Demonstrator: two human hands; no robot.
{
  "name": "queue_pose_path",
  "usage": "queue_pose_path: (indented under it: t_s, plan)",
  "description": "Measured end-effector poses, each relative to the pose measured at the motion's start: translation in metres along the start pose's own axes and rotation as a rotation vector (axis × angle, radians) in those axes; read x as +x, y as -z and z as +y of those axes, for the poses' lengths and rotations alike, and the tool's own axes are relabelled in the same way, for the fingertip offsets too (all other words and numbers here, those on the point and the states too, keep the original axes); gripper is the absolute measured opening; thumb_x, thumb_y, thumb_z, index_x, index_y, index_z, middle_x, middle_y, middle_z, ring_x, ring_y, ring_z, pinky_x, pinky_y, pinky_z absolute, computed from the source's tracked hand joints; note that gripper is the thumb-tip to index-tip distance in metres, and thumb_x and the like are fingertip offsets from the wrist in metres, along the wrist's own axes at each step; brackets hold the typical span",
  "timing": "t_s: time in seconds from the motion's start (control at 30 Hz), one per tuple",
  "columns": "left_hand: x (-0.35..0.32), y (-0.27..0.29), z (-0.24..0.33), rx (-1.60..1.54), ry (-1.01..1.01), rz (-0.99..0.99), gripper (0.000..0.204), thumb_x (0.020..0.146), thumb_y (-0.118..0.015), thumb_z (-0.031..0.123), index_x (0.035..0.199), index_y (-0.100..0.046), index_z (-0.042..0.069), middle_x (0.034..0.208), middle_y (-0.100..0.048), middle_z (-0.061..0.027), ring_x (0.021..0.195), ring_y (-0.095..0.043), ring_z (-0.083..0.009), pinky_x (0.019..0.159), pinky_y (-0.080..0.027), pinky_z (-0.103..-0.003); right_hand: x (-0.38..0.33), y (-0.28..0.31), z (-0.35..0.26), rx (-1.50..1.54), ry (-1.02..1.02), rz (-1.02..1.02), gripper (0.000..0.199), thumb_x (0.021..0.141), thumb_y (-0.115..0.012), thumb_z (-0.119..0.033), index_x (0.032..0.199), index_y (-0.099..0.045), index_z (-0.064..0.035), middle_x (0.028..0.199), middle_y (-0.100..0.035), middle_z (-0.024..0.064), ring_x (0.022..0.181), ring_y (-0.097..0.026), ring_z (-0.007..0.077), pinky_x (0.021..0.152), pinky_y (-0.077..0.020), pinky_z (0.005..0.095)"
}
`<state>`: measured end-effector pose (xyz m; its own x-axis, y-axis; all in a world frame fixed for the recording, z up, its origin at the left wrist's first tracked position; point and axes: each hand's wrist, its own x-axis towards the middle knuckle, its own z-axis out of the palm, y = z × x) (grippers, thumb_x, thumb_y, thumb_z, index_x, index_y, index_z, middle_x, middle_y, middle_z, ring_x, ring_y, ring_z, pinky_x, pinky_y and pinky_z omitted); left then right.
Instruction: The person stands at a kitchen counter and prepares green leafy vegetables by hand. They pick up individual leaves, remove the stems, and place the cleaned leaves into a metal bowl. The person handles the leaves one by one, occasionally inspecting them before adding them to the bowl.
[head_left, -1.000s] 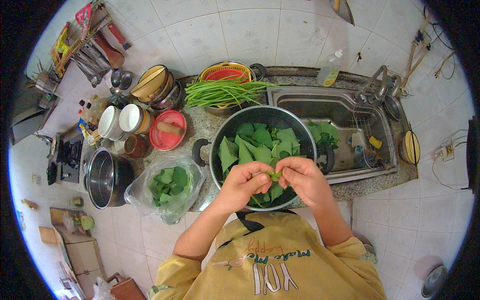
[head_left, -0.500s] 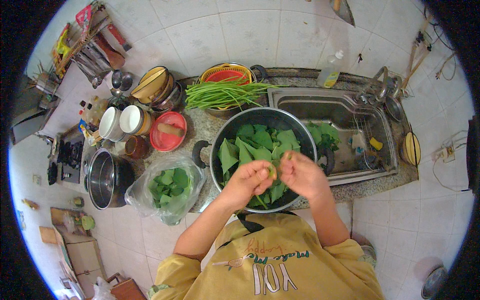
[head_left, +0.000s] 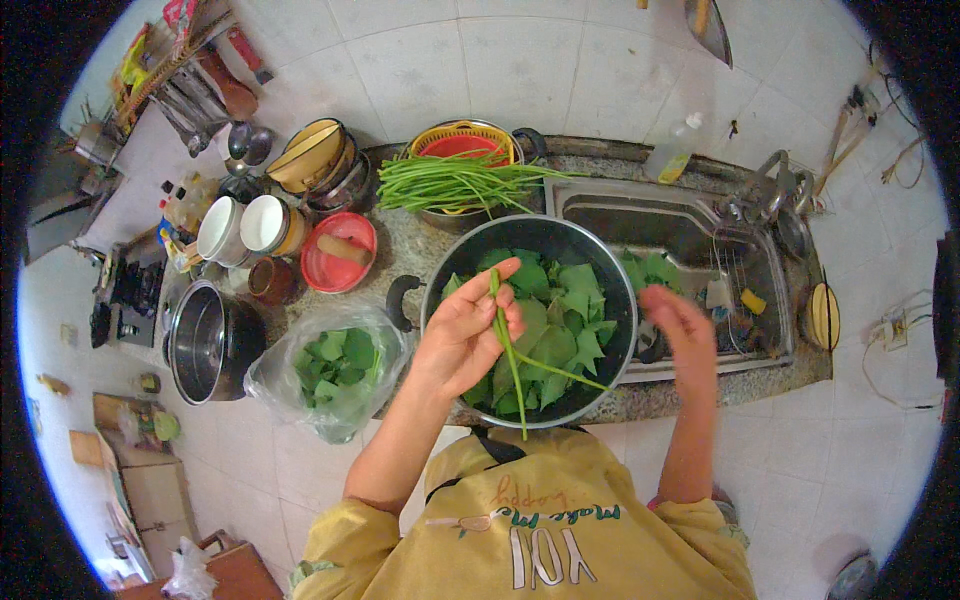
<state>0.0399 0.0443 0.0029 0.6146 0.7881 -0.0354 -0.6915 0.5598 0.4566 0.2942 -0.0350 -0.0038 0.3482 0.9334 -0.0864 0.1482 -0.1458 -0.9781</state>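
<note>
Head view | left hand (head_left: 462,335) fingers pinch long green stem (head_left: 508,350), leafless; right hand (head_left: 678,322) fingers loose, empty

A home kitchen. A steel sink (head_left: 680,240) with a tap (head_left: 765,185) sits in the stone desk (head_left: 640,400) just beyond the fingers. Pots (head_left: 210,340), bowls (head_left: 310,155) and white tiled walls (head_left: 400,50) surround it.

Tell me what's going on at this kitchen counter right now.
A person stands at a stone counter picking leafy greens. The left hand holds a long green stem over a large dark bowl full of green leaves. The right hand is open and empty, out over the edge of the sink. A clear plastic bag of greens lies to the left, and a bunch of long green stalks lies behind the bowl.
</note>
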Motion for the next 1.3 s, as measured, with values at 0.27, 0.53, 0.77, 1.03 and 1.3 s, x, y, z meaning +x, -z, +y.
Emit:
queue_pose_path:
  t_s: [0.27, 0.53, 0.77, 1.03, 1.3]
  plan:
    - [0.008, 0.016, -0.011, -0.027, -0.116, 0.016, 0.036, 0.077, -0.057, 0.0, 0.112, -0.048, 0.003, 0.093, -0.059, -0.0082, 0.093, -0.054, -0.0215, 0.083, -0.043, -0.032, -0.03, -0.092, -0.019, -0.344, 0.285, -0.474, 0.03, 0.08, -0.055, -0.011, 0.109, -0.054, -0.0025, 0.088, -0.056, 0.0144, 0.078, -0.056, 0.0272, 0.07, -0.0433, 0.0309]
    - [-0.013, 0.034, 0.02, 0.718, -0.268, 0.36, 0.023, 0.071, -0.061, -0.005, 0.093, -0.056, 0.002, 0.081, -0.062, -0.0093, 0.071, -0.059, -0.0143, 0.065, -0.047, -0.024, -0.005, -0.083, -0.032, -0.296, 0.369, -0.411, 0.019, 0.078, -0.053, -0.003, 0.095, -0.061, -0.0002, 0.074, -0.056, 0.0073, 0.062, -0.052, 0.014, 0.056, -0.0415, 0.0236]
    - [-0.039, 0.059, 0.038, 0.71, -0.417, 0.645, 0.012, 0.08, -0.053, 0.004, 0.091, -0.056, -0.001, 0.086, -0.06, -0.0084, 0.071, -0.055, -0.0119, 0.062, -0.044, -0.023, 0.043, -0.112, -0.041, -0.599, 0.644, -0.354, 0.016, 0.074, -0.058, -0.011, 0.087, -0.063, -0.0045, 0.079, -0.056, 0.0115, 0.075, -0.055, 0.0282, 0.068, -0.0445, 0.0344]
    - [-0.101, 0.088, 0.052, 0.68, -0.401, 0.682, 0.009, 0.08, -0.054, 0.001, 0.088, -0.056, -0.001, 0.078, -0.058, -0.0065, 0.065, -0.053, -0.0119, 0.059, -0.043, -0.023, 0.165, -0.193, -0.05, -0.702, 0.901, -0.199, 0.017, 0.072, -0.056, -0.006, 0.088, -0.062, -0.0035, 0.082, -0.056, 0.0143, 0.082, -0.053, 0.0311, 0.072, -0.0433, 0.0383]
    - [-0.148, 0.108, 0.053, 0.622, -0.351, 0.823, 0.009, 0.079, -0.054, 0.001, 0.088, -0.057, 0.0, 0.077, -0.059, -0.0054, 0.065, -0.053, -0.0109, 0.061, -0.044, -0.023, 0.231, -0.255, -0.036, -0.907, 0.934, -0.24, 0.019, 0.071, -0.058, -0.008, 0.089, -0.062, -0.0063, 0.083, -0.055, 0.0136, 0.086, -0.052, 0.0311, 0.075, -0.0419, 0.0413]
